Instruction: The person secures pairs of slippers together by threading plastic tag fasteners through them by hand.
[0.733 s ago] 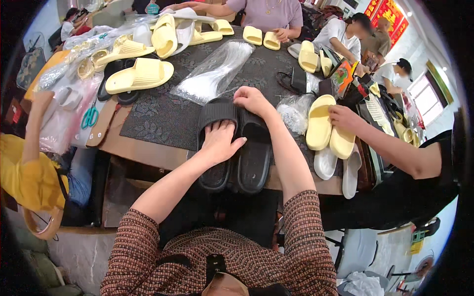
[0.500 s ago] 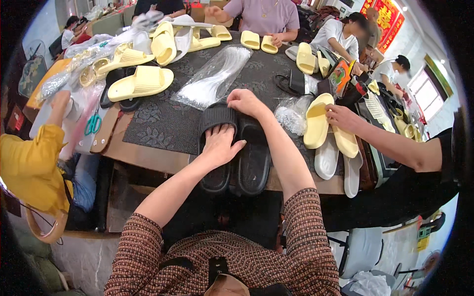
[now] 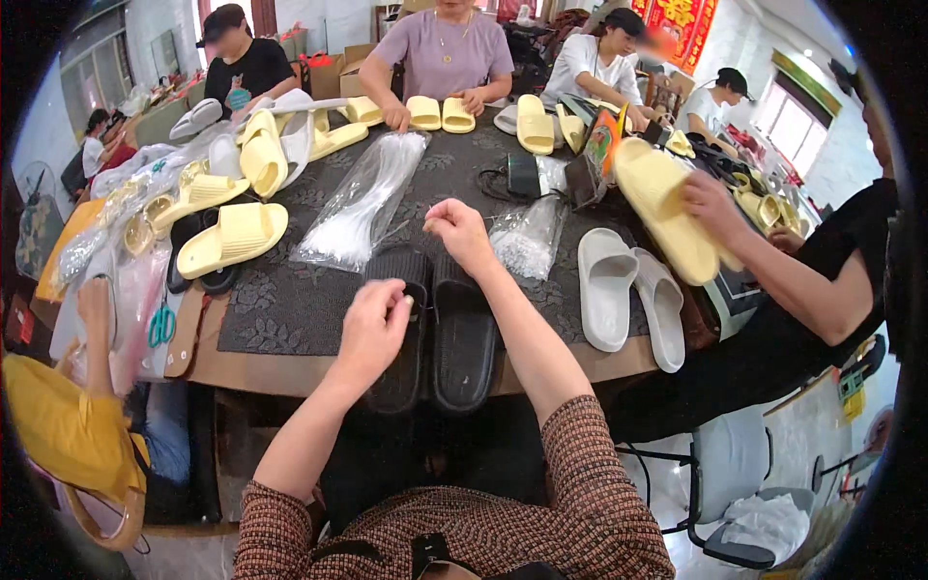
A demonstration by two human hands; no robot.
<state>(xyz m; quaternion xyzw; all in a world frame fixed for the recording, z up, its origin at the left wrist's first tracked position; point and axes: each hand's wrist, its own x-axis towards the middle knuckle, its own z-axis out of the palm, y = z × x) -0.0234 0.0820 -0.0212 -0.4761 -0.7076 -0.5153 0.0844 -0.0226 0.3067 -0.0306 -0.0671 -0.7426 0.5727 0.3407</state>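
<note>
Black slippers (image 3: 467, 353), one pair: side by side at the near edge of the worktop (image 3: 275, 378), beneath and right of the left grip (image 3: 370, 332), nearer than the right grip (image 3: 466, 238).
Left grip: over the left slipper (image 3: 396, 375), fingers loosely curled; contact and contents impossible to tell.
Right grip: just beyond the toe ends, fingertips bunched together; anything pinched there too small to tell.
Clear bag (image 3: 350, 215), white strands inside: on the dark mat (image 3: 275, 319), just beyond the left grip.
Smaller clear bag (image 3: 527, 239): just right of the right grip.
Grey slippers (image 3: 607, 295), one pair: farther right.
Teal scissors (image 3: 161, 327): well left of the left grip.
</note>
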